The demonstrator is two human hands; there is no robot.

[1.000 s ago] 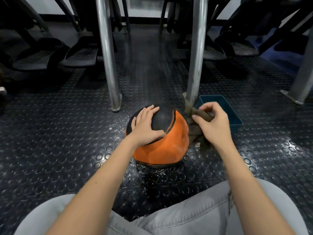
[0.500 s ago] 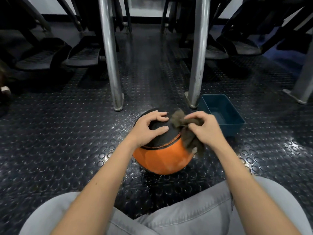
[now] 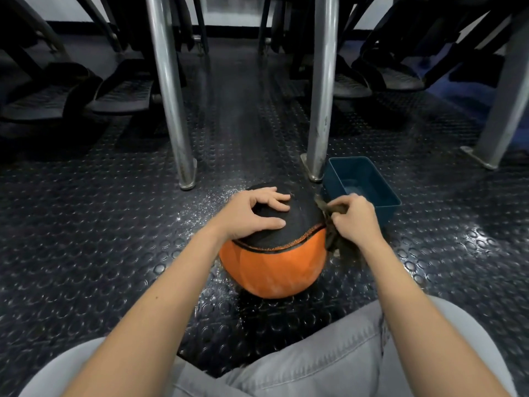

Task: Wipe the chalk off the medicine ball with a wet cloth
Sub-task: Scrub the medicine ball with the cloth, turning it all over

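Beneath the left hand [image 3: 252,216] sits the medicine ball [image 3: 274,267], on the studded rubber floor [image 3: 86,224] just ahead of the person's knees. That hand lies over the black top, its fingers bent with the tips on the surface and the thumb stretched across the near side. The right hand [image 3: 355,222] is bunched around a dark cloth [image 3: 332,239] and holds it against the ball's right flank, where the black cap meets the orange.

Being round, the ball has no long axis. What matters is that the cloth is on the right and the faint white haze I can make out is low on the orange front, facing the knees. I reckon the right hand is nearer the work, and the left would have to turn the ball to bring that patch round.

By my count: one ball, one cloth, one blue tub [image 3: 390,213] just beyond the right hand, two hands, and three metal legs [image 3: 171,110] further off. White dust [image 3: 211,196] speckles the floor beyond the left hand.
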